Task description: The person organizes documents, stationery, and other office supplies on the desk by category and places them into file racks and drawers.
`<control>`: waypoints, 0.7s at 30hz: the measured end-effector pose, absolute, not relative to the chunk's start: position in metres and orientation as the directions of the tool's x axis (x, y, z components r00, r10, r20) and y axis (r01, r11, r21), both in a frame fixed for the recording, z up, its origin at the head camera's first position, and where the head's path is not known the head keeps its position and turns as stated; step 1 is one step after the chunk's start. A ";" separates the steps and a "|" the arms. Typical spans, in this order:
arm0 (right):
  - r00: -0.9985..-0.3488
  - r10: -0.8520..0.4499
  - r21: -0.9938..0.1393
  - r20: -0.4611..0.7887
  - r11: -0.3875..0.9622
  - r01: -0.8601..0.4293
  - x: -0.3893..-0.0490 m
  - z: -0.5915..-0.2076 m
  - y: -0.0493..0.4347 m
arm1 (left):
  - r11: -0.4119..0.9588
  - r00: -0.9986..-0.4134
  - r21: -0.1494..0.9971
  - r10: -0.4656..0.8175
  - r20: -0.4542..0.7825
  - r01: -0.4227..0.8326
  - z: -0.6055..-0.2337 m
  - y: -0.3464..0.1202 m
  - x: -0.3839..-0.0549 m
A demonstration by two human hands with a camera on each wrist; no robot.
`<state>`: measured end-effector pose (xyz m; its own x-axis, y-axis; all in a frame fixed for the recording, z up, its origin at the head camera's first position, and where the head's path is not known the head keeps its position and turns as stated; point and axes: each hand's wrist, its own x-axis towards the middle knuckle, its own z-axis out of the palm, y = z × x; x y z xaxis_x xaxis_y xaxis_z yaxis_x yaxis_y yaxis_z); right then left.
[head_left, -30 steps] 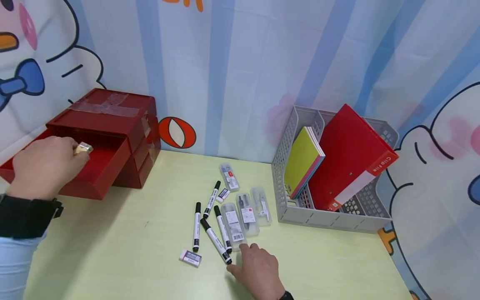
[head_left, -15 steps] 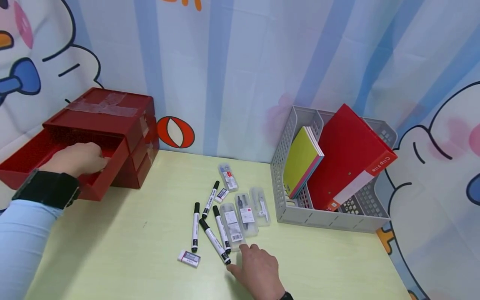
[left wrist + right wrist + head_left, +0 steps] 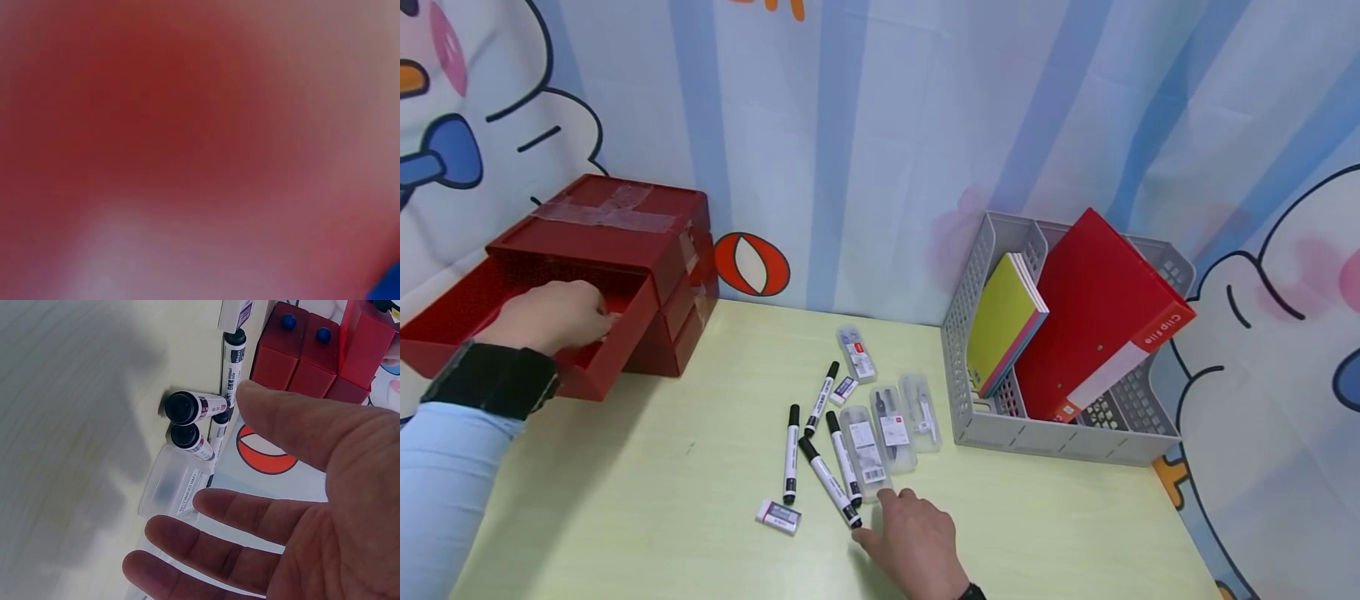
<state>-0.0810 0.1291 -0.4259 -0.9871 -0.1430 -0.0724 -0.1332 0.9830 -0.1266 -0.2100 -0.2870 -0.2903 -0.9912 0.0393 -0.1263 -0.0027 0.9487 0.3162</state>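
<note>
My left hand (image 3: 553,315) reaches into the pulled-out top drawer (image 3: 602,375) of a dark red drawer box (image 3: 587,208), knuckles up near its right wall. The fingertips are hidden, so whether they hold anything does not show; the left wrist view is a red and pale blur. My right hand (image 3: 913,537) rests at the table's front, fingers spread and holding nothing. By its thumb lies the end of a whiteboard marker (image 3: 831,483), and its fingers are close to a clear plastic case (image 3: 867,454). In the right wrist view, the palm (image 3: 362,506) faces the camera.
Several markers lie mid-table, including an upright-pointing one (image 3: 792,454). An eraser (image 3: 778,517) sits in front, another eraser (image 3: 844,390) behind. More clear cases (image 3: 895,429) lie to the right. A grey basket (image 3: 1060,442) holds a red clip file (image 3: 1090,325) and notebooks (image 3: 1003,325).
A second ago my left hand held a small shiny pale-gold item above the drawer. It has since moved right and down into the drawer; the item is out of sight. My right hand stays put.
</note>
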 end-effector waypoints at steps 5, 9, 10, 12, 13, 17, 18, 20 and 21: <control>-0.987 -0.149 -0.129 -0.066 0.982 -0.140 -0.080 -0.426 0.129 | 0.955 -0.992 0.293 0.011 0.127 0.048 -0.285 -0.272 -0.199; -0.987 -0.160 -0.127 -0.028 0.980 -0.155 -0.079 -0.427 0.129 | 0.967 -0.941 0.215 0.063 0.332 0.141 -0.278 -0.248 -0.187; -0.986 -0.164 -0.128 -0.014 0.979 -0.161 -0.079 -0.427 0.129 | 0.967 -0.929 0.193 0.086 0.360 0.164 -0.276 -0.241 -0.183; -0.985 -0.173 -0.126 0.014 0.977 -0.173 -0.078 -0.427 0.129 | 0.964 -0.910 0.162 0.131 0.393 0.209 -0.276 -0.228 -0.177; -0.984 -0.177 -0.125 0.025 0.976 -0.179 -0.077 -0.427 0.129 | 0.962 -0.903 0.150 0.152 0.401 0.229 -0.277 -0.221 -0.174; -0.984 -0.177 -0.125 0.027 0.976 -0.179 -0.078 -0.426 0.128 | 0.942 -0.898 0.148 0.228 0.376 0.301 -0.289 -0.201 -0.167; -0.984 -0.175 -0.126 0.022 0.976 -0.176 -0.078 -0.426 0.128 | 0.937 -0.894 0.143 0.246 0.374 0.318 -0.295 -0.197 -0.165; -0.985 -0.171 -0.127 0.012 0.977 -0.171 -0.078 -0.425 0.127 | 0.929 -0.891 0.133 0.280 0.359 0.345 -0.307 -0.190 -0.163; -0.985 -0.170 -0.127 0.007 0.977 -0.169 -0.078 -0.425 0.127 | 0.926 -0.887 0.123 0.295 0.355 0.357 -0.314 -0.187 -0.162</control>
